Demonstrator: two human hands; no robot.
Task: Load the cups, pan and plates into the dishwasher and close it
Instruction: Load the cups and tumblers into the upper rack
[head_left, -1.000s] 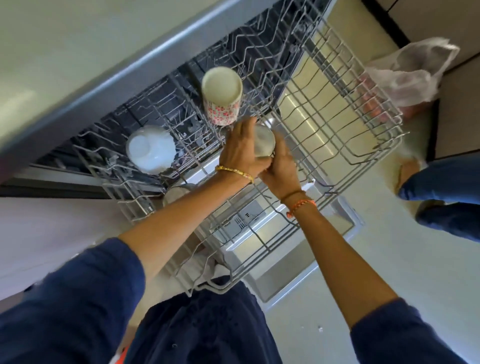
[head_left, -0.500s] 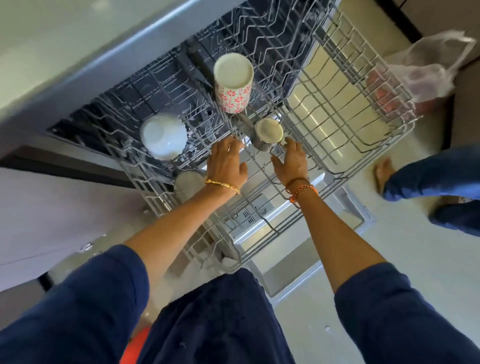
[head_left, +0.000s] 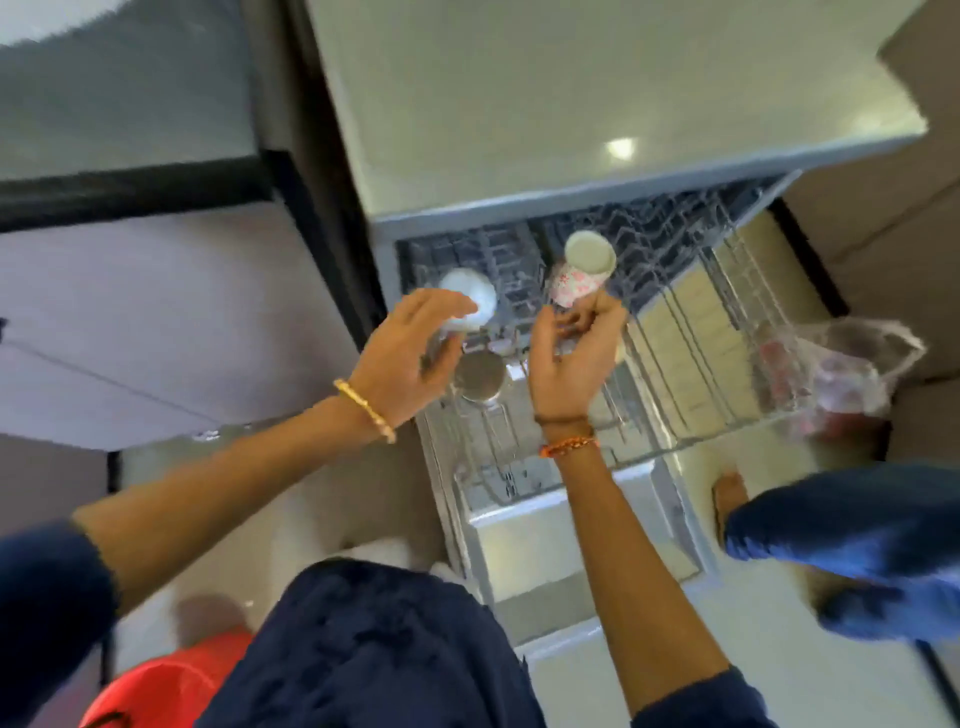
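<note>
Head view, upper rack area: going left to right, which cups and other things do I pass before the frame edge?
White cup → steel cup → floral cup → bare stretch of rack → plastic bag. The hands overlap the cups, so they are left out.

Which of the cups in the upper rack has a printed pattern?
The floral cup, upside down just beyond the right hand: pink flowers on its side. The white cup and the steel cup are plain.
</note>
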